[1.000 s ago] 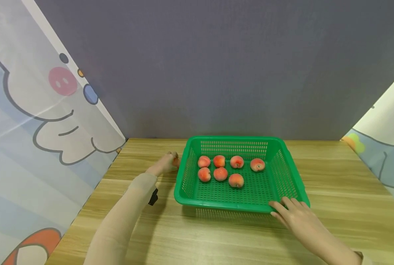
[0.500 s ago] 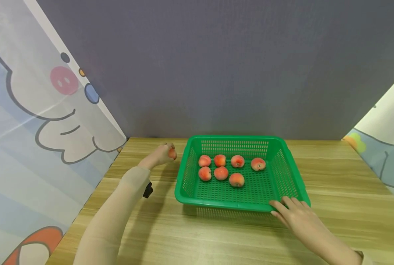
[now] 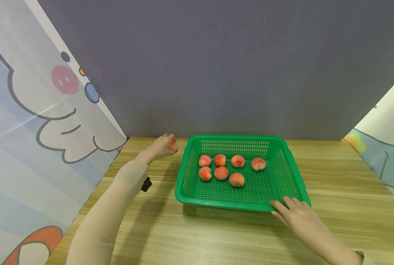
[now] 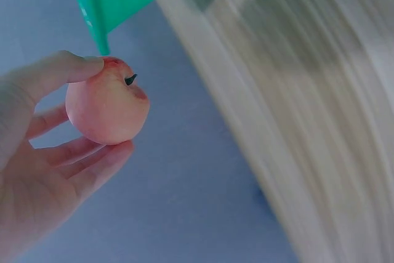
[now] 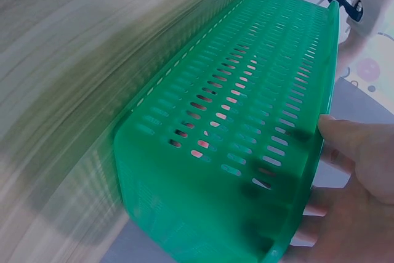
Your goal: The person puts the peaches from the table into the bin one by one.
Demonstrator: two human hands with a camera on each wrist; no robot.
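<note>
My left hand is raised beyond the left side of a green plastic basket. It holds a pinkish peach with a small dark stem, thumb on top and fingers beneath in the left wrist view. Several red-and-yellow peaches lie on the basket's slotted floor, mostly towards its left and middle. At the basket's near right corner, my right hand grips the rim. In the right wrist view its thumb presses the outer side while the fingers reach over the edge to the inside.
The basket stands on a wood-grain table. A dark grey panel rises behind the table's far edge. Cartoon-printed sheets close off the left and right sides. A black device is strapped under the left wrist.
My left hand has lifted the peach up from beside the basket's left wall and moved it away, slightly left. The right hand and the basket stay in place.
</note>
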